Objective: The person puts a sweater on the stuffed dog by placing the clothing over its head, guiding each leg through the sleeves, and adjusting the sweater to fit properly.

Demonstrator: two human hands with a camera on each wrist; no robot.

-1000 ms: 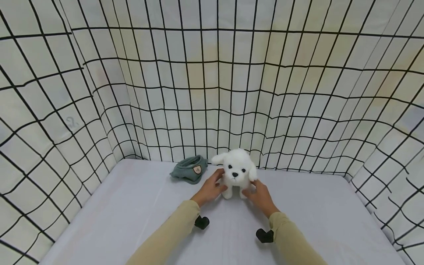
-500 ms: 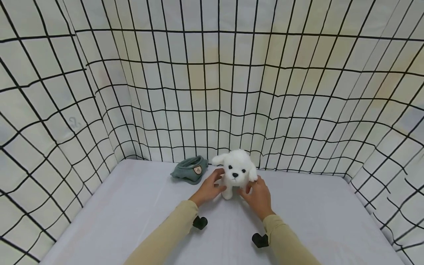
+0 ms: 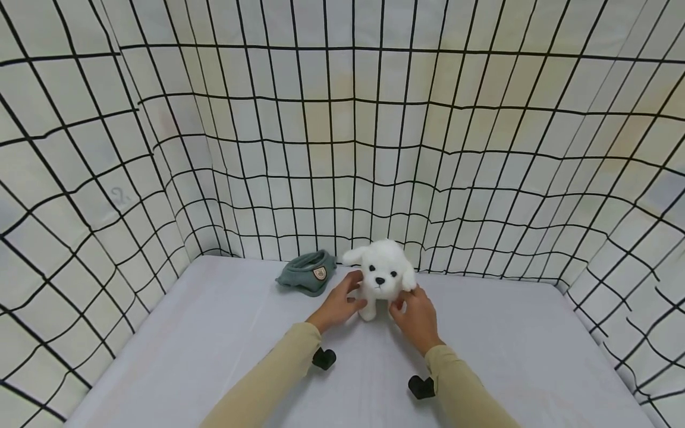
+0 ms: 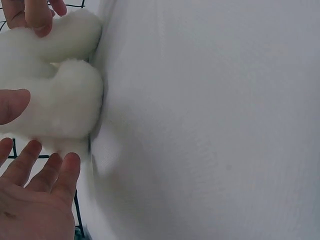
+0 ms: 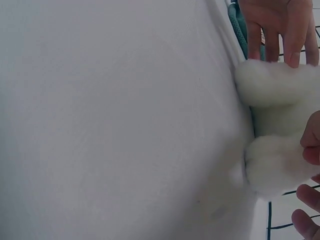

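A white plush dog (image 3: 383,264) with dark eyes and a black nose stands upright near the back of the white surface, facing me. My left hand (image 3: 337,302) holds its side, fingers along the body and thumb against a front leg (image 4: 75,100). From the other side, my right hand (image 3: 420,318) grips the other front leg (image 5: 275,165) beneath the drooping ear, thumb and fingers close together. That leg is mostly hidden behind the hand in the head view. Left of the dog lies a grey-green cloth garment (image 3: 307,273) with a small badge.
Black netting (image 3: 353,142) over pale sheeting encloses the white surface (image 3: 225,339) at the back and both sides. The dog and garment stand close to the back netting. Black wrist mounts (image 3: 324,358) hang below the sleeves (image 3: 273,374).
My right hand has moved slightly inward, bringing its thumb and fingers together at the dog's front leg. My left hand, the dog and the garment stay in place.
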